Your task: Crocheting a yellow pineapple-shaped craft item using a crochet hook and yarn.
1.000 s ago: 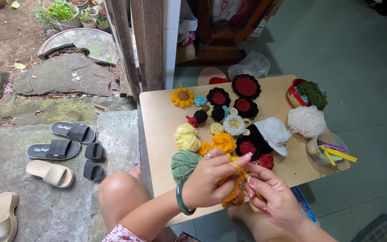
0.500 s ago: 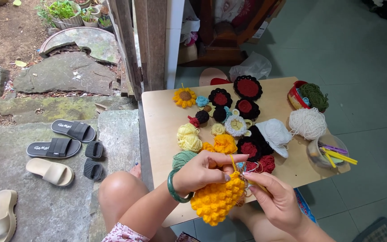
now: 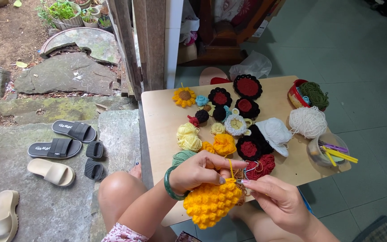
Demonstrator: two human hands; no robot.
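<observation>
Head view: the right hand (image 3: 279, 202) hides most of a crochet hook. Left hand (image 3: 201, 172) fingers pinch closed on a bumpy yellow crochet piece (image 3: 210, 203); right fingers curl shut on its edge above the worktop (image 3: 162, 118).

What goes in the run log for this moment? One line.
left hand: pinches yellow crochet piece | right hand: works at its top edge | table: yarn balls, crochet flowers

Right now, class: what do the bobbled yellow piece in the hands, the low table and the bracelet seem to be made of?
Yellow piece: yarn, matte, raised crocheted bobbles. Table: likely plywood or laminate, pale and smooth, thin edge. Bracelet on left hand: glossy green, perhaps jade or glass.
</observation>
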